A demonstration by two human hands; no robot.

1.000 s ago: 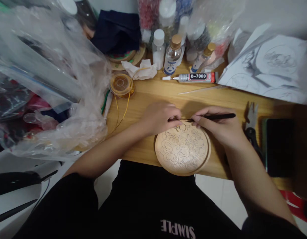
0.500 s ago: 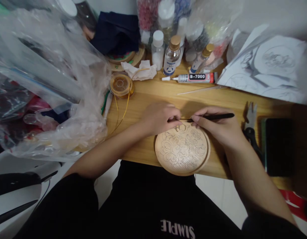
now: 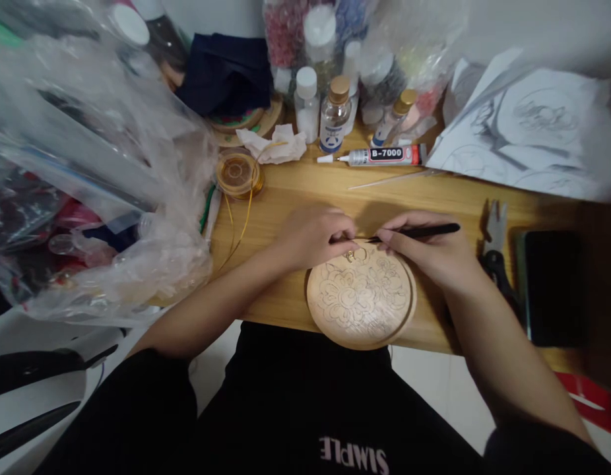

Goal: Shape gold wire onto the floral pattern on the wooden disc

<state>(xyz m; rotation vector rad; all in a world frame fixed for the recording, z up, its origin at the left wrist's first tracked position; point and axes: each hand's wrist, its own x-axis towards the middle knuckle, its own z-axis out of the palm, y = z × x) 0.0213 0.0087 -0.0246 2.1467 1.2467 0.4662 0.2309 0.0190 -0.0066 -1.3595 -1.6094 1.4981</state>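
Note:
A round wooden board (image 3: 359, 303) with a flower pattern drawn in dark lines lies at the table's front edge. Small gold wire curls (image 3: 352, 254) sit near its top. My right hand (image 3: 424, 244) grips slim black tweezers (image 3: 431, 230), their tips pointing left just over the board's upper rim. Beside those tips, my left hand (image 3: 318, 236) rests with fingers curled and pinched at the upper left rim; what it pinches is too small to make out.
Behind the board lie a glue tube (image 3: 385, 156), a thin stick (image 3: 389, 179) and a spool of gold wire (image 3: 239, 173). Bottles (image 3: 334, 122) stand farther back. Pliers-like scissors (image 3: 496, 247) and a phone (image 3: 550, 287) lie right; plastic bags (image 3: 171, 191) crowd the left.
The view has shifted slightly, so the table things appear a little farther left. Both hands keep nearly the same pose at the board's upper rim.

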